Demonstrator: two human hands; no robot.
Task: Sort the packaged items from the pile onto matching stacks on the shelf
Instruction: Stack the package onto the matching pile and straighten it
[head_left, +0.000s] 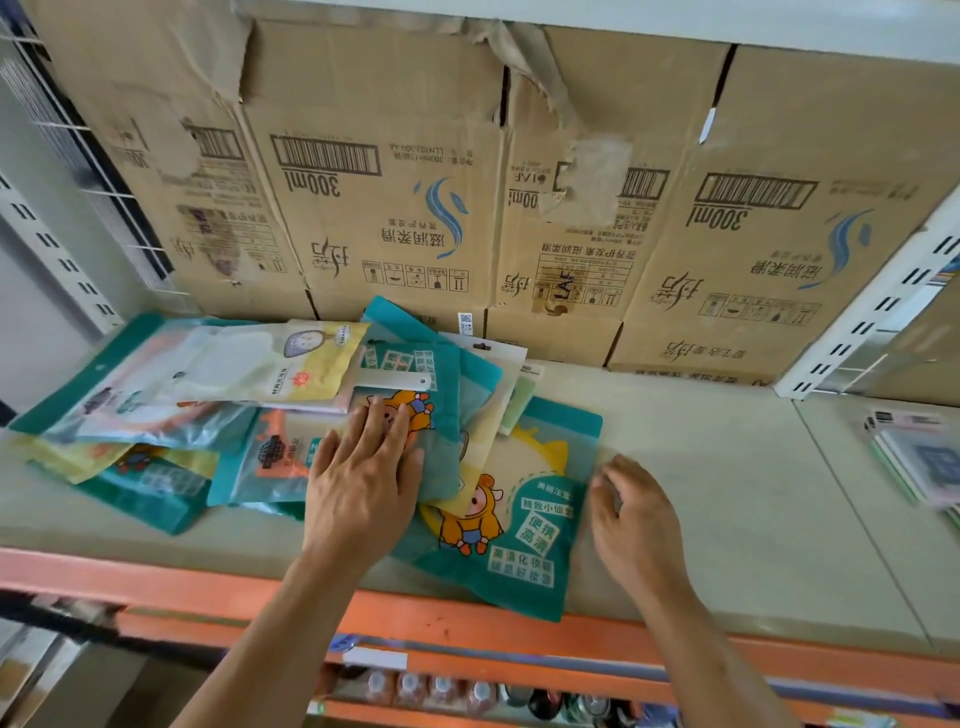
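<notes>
Teal, with a cartoon figure in orange printed on it, the front packet lies flat on the shelf, its near corner jutting over the orange rail. Its upper part is tucked under other packets of the pile, which spreads leftward in loose overlapping layers. The left hand presses flat on that pile, fingers straight and spread, grasping nothing. The right hand sits at the packet's right edge with its fingers curled; whether they pinch the edge or only touch it cannot be told. Judging from this, the packet is about to be drawn free, and the risk lies in the overlap: glossy film slides easily, so a pull could drag neighbouring packets along, or tip the overhanging one off the front if the left hand eases its pressure. A thin edge is also easy to miss. Well apart at the far right a blurred stack lies on the shelf, a likely destination; cardboard boxes stand behind.
</notes>
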